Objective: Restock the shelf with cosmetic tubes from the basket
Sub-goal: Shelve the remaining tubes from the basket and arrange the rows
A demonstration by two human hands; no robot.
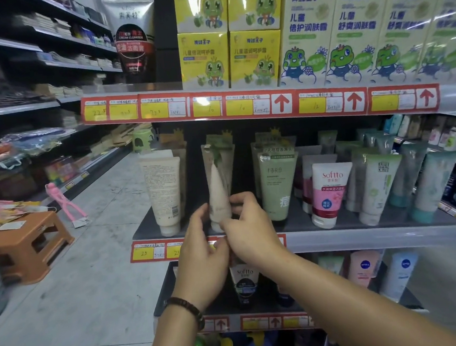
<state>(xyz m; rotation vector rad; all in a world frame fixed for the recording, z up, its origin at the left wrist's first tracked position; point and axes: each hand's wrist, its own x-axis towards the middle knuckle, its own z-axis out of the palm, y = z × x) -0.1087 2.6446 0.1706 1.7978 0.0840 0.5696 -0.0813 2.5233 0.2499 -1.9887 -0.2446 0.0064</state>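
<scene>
A cream tube [219, 197] stands cap-down and slightly tilted near the front of the middle shelf [374, 237], in the second row from the left, with more tubes of its kind lined up behind it. The right hand [248, 225] pinches its lower right side, fingers curled in towards the thumb. The left hand [202, 246] is raised beside the tube's lower left edge with its fingers nearly straight and pointing up; whether they touch the tube cannot be told. A dark beaded bracelet [185, 308] circles the left wrist. Just left of the cream tube stands a white tube [163, 193] turned so that its printed back faces out. To the right stand a pale green tube [276, 185], then a white and pink Softto tube [328, 193], then grey-green and teal tubes further along. Red and yellow price labels [146, 253] run along the shelf's front rail. On the shelf above are yellow boxes with a cartoon frog [204, 59] and a tall black and silver cleanser tube [133, 36]. On the shelf below, a black Softto tube [245, 282] shows between the forearms, with Nivea tubes [364, 268] to its right. On the aisle floor at the left sits a brown plastic stool [29, 246].
</scene>
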